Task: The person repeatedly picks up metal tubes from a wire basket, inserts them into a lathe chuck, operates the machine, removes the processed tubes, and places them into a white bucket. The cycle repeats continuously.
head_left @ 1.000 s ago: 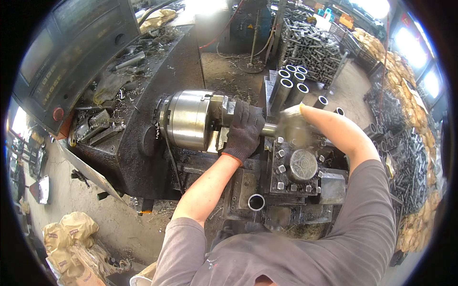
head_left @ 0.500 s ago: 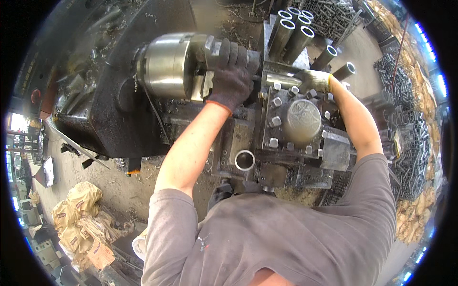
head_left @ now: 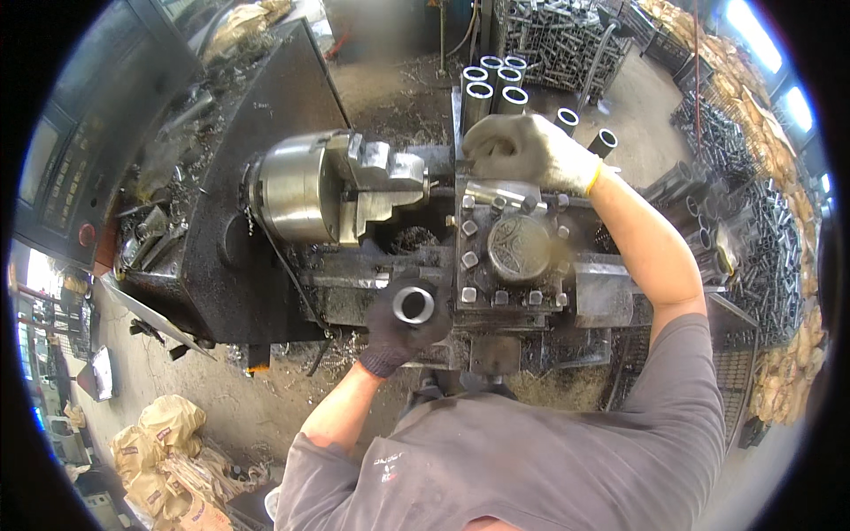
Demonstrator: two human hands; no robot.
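Note:
My left hand [head_left: 390,329], in a dark glove, is closed around a short metal tube [head_left: 413,305] that stands upright with its bright ring end facing up, in front of the lathe carriage. My right hand [head_left: 536,152], in a pale glove with a yellow cuff, has its fingers curled beyond the square tool post [head_left: 518,250]. Whatever it grips is hidden. A shiny bar [head_left: 506,195] lies just below that hand, along the tool post's far side. To the left, the lathe chuck [head_left: 301,190] shows its stepped jaws [head_left: 381,168], with neither hand on them.
Several upright tubes [head_left: 479,91] stand behind my right hand. A wire bin of metal parts [head_left: 558,44] is at the back, with more tubes [head_left: 691,208] and parts at the right. The dark headstock [head_left: 257,177] fills the left. Paper sacks [head_left: 159,442] lie at lower left.
My left hand has left the chuck jaws and come back toward me, onto the upright tube. My right hand has lifted off the bar beside the tool post. The view has shifted slightly.

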